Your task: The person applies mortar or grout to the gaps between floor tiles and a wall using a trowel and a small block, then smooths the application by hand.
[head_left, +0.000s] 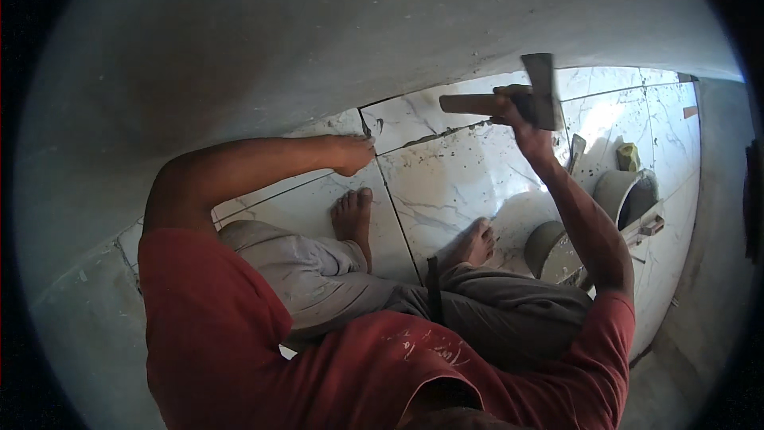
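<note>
In my raised right hand [521, 111] is a hatchet [543, 91]; its wooden handle points left and its wide metal blade is up. My fingers close round the handle near the head, above the white marbled floor tiles [446, 179]. My left hand [352, 154] is low at the tiles by the wall, its fingers closed. A thin dark piece [367, 124] shows just beyond these fingers; whether I hold it, I cannot tell. Close by runs a rough open joint [446, 134] between tiles, with grey crumbs along it.
A grey wall [318, 40] rises close in front. To the right are a trowel-like tool [576, 151], a yellow-green lump [628, 157], a round grey container [613, 195] and another [544, 248] partly behind my right forearm. My bare feet [352, 219] stand on the tiles.
</note>
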Action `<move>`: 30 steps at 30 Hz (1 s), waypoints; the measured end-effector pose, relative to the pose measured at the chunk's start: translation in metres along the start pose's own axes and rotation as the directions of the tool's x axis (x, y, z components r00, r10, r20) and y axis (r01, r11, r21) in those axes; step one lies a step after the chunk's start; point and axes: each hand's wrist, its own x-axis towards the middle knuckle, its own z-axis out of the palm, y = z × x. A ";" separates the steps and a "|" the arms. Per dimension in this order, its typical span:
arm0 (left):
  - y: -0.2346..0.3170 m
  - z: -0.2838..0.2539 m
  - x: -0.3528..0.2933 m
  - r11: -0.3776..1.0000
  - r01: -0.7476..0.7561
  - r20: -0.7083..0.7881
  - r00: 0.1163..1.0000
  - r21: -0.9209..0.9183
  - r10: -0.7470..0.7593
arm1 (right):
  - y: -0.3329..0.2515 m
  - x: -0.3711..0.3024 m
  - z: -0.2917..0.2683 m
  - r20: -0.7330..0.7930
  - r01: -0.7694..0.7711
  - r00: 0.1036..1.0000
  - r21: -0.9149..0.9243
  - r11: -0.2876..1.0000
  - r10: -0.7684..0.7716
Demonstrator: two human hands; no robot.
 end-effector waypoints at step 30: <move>0.020 -0.029 0.040 0.999 0.037 -0.163 0.986 0.012 -0.035 | 0.006 0.005 -0.040 -0.110 -0.019 0.994 -0.077 0.997 0.011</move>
